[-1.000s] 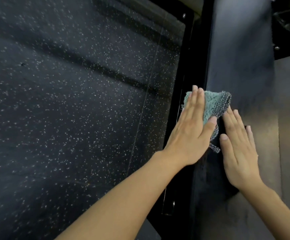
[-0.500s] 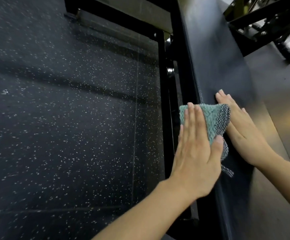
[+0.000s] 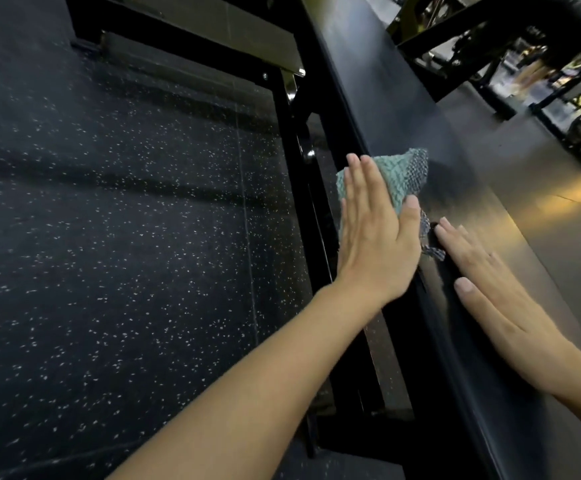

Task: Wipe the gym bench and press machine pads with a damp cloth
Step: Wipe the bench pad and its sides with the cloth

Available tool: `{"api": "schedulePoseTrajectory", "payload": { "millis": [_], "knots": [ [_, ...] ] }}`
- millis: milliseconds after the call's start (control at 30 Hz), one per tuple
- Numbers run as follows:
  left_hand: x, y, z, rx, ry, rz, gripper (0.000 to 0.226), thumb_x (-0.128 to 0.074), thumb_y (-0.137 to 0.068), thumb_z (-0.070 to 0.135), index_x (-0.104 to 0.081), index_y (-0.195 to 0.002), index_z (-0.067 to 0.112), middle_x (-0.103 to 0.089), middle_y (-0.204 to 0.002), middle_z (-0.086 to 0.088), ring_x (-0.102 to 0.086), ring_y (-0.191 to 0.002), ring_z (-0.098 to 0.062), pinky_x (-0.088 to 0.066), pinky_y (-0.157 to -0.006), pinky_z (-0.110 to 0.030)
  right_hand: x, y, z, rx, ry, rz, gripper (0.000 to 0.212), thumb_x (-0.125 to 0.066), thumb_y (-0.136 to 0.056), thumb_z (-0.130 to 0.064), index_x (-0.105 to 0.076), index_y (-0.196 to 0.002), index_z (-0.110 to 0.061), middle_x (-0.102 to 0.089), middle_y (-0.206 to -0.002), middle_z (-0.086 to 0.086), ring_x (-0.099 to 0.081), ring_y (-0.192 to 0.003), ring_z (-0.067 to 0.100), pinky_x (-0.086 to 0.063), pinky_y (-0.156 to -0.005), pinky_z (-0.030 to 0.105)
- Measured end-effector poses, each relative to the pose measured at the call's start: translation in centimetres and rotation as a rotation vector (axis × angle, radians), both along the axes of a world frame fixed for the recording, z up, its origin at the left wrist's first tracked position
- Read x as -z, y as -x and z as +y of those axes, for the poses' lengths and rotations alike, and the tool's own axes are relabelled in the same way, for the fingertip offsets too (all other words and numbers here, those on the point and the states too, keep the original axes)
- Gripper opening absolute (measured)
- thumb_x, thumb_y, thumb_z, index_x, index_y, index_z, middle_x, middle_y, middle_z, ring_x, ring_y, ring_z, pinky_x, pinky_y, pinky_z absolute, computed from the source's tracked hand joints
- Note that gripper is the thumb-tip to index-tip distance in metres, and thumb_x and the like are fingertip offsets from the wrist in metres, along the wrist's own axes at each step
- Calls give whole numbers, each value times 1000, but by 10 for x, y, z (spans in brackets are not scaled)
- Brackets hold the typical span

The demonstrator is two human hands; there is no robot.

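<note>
A long black bench pad (image 3: 403, 98) runs from the upper middle down to the lower right. A teal cloth with a grey woven edge (image 3: 503, 174) lies over the pad's left edge. My left hand (image 3: 375, 237) presses flat on the cloth with straight fingers, the thumb on the pad's top side. My right hand (image 3: 496, 289) rests flat on the pad's top, just below and right of the cloth, fingers straight and holding nothing.
The bench's black steel frame (image 3: 292, 140) stands left of the pad over dark speckled rubber flooring (image 3: 109, 220). Other black machine frames (image 3: 489, 29) cross the upper right, with blurred gym equipment behind. Smooth grey floor (image 3: 541, 174) lies right of the pad.
The view has swung to show more of the bench. My left hand has kept pressing the cloth along the pad's edge. My right hand slid from above the cloth back to below it.
</note>
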State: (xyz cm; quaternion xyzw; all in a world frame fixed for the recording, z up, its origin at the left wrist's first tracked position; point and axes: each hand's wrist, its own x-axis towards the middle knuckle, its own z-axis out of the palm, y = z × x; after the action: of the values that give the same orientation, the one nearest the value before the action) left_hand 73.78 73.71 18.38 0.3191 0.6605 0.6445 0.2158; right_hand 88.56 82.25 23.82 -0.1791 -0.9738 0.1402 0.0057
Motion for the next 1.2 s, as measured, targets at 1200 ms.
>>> {"api": "schedulePoseTrajectory", "payload": {
  "millis": [1200],
  "knots": [
    [6, -31, -13, -11, -81, -58, 74, -20, -97, 42, 16, -154, 12, 27, -162, 0, 23, -148, -7, 15, -119, -23, 3, 6, 4, 93, -62, 1, 50, -16, -99, -49, -14, -149, -50, -10, -159, -31, -3, -148, -8, -9, -124, 47]
  ]
}}
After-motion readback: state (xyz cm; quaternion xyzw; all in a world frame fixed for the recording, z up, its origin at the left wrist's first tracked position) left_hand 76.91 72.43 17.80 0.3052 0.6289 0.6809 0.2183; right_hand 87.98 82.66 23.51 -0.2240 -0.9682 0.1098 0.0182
